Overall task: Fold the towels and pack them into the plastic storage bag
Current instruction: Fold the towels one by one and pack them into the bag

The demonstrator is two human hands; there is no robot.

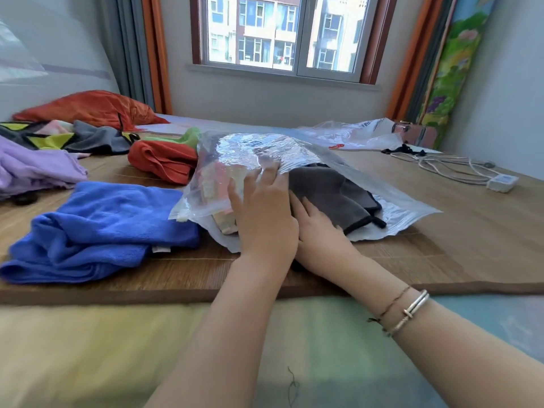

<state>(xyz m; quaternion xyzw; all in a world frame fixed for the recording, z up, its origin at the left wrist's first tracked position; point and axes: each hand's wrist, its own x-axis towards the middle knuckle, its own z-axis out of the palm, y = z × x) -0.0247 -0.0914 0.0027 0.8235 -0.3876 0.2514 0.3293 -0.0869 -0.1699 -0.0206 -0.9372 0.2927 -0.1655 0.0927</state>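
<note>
A clear plastic storage bag lies in the middle of the bamboo mat, its mouth facing me. Inside it are folded pale and pink towels on the left and a folded grey towel on the right, partly sticking out. My left hand lies flat with straight fingers on the bag's upper sheet at the mouth. My right hand lies flat with straight fingers on the grey towel at the bag's opening. A blue towel lies loosely folded to the left. A red towel lies behind it.
A purple towel, grey and yellow-black cloths and an orange cloth sit at the far left. A green cloth lies behind the bag. Another plastic bag and a white cable with adapter lie at the right.
</note>
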